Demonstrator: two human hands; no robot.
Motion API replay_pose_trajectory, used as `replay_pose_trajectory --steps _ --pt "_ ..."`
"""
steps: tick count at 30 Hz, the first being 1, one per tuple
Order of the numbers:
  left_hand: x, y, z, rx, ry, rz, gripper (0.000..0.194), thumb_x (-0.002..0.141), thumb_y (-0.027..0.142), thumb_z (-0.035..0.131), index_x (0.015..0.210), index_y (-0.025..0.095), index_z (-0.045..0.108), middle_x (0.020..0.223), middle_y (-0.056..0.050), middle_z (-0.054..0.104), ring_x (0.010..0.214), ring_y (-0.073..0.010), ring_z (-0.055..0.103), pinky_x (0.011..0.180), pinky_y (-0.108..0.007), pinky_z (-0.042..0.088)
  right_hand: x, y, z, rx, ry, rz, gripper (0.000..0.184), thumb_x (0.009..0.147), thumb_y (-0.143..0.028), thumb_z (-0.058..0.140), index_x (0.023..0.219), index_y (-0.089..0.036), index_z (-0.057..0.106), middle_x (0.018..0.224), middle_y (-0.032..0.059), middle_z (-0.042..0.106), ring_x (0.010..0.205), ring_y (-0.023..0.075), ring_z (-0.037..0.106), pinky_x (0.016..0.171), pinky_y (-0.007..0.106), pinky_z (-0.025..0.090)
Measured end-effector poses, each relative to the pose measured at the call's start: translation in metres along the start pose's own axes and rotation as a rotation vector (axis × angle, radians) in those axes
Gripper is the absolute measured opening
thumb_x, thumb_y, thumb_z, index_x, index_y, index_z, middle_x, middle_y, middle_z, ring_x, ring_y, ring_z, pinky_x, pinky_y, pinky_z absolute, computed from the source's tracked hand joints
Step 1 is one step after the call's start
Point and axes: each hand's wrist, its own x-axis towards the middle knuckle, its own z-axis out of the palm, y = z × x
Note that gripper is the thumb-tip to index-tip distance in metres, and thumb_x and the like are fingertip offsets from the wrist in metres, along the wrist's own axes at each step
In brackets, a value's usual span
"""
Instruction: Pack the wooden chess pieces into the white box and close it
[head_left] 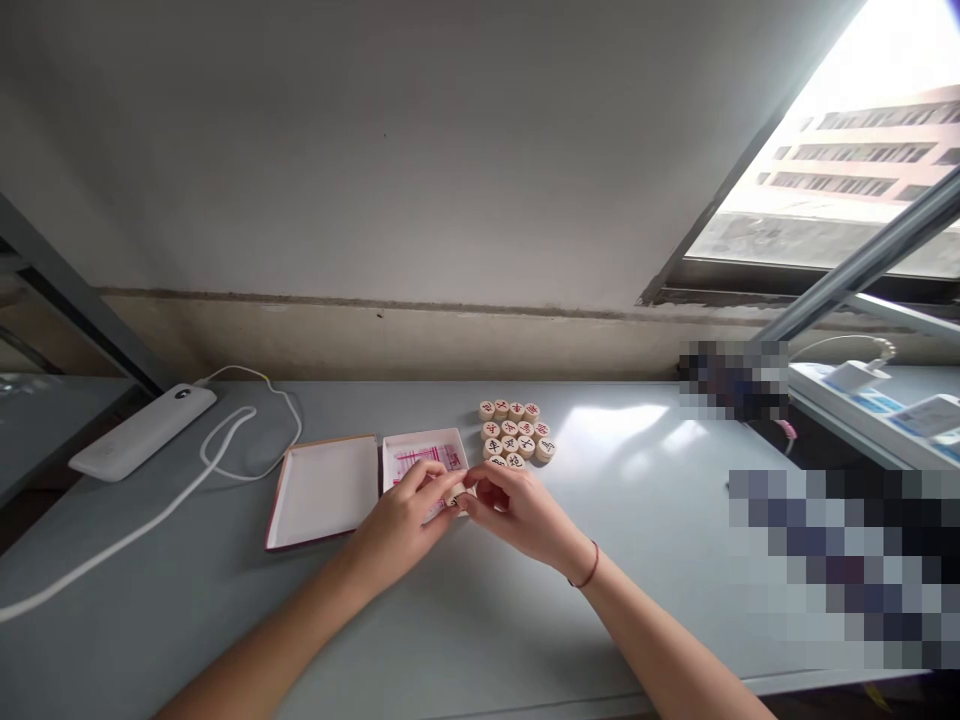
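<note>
On the round pieces [526, 429] in front of me stand Chinese characters, red on the two farther rows, black on the nearer ones; they seem too small to read for certain. The piece I hold [455, 494] shows dark strokes, and the sheet [417, 456] bears pink print, too blurred for me to read.

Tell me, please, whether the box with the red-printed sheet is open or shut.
The box is open: no lid covers it, and the red-printed sheet inside shows between its white walls.

held piece [454, 491] partly covered, cable [160, 517] cropped
</note>
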Motion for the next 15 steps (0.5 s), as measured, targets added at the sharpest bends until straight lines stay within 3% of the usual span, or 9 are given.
replay_pose_trajectory --steps 7,12,15 --pt "-0.001 -0.002 0.003 -0.030 -0.001 0.010 0.035 0.091 0.014 0.047 0.123 0.027 0.054 0.110 -0.005 0.056 0.097 -0.0167 0.063 0.086 -0.028 0.053 0.002 -0.003 -0.007 0.086 -0.001 -0.013 0.014 0.081 -0.026 0.055 0.070 -0.019 0.049 0.057 -0.0056 0.041 0.052 0.0077 0.033 0.048 0.021 0.028" --pt "-0.001 -0.001 0.001 0.003 0.015 -0.007 0.030 0.093 0.021 0.047 0.121 0.025 0.056 0.108 -0.005 0.056 0.092 -0.0165 0.064 0.083 -0.028 0.053 -0.003 0.015 -0.054 0.110 0.099 0.113 0.026 0.082 -0.036 0.053 0.065 -0.020 0.042 0.057 -0.0051 0.036 0.052 0.0084 0.029 0.047 0.023 0.023" --pt "0.000 0.002 -0.003 -0.020 0.004 -0.036 0.029 0.092 0.025 0.050 0.121 0.025 0.056 0.107 -0.004 0.058 0.092 -0.0164 0.064 0.082 -0.027 0.053 -0.006 0.033 -0.078 0.000 0.027 0.311 0.029 0.082 -0.037 0.052 0.061 -0.019 0.042 0.058 -0.0047 0.035 0.053 0.0087 0.027 0.047 0.024 0.021"
